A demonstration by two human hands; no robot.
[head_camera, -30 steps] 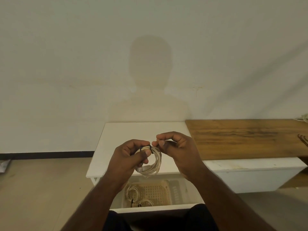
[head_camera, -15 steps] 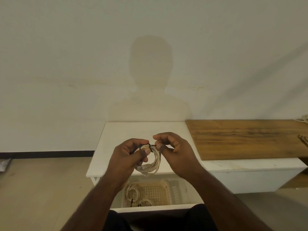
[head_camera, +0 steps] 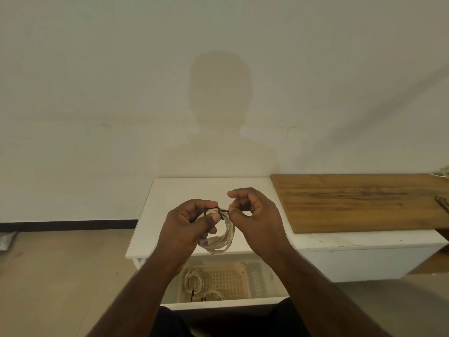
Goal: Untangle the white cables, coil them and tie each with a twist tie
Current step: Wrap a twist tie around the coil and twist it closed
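White bench [head_camera: 170, 203] top bare at frame centre, open to the left and far side of both hands. Wooden board [head_camera: 359, 200] covers the bench at centre right; its surface bare except small items at the right edge. Lower centre: basket [head_camera: 243, 271] below the bench edge, two tied cable coils [head_camera: 193, 280] at its left, right part free.

Bare forearms, no sleeves, dark trousers [head_camera: 170, 322]
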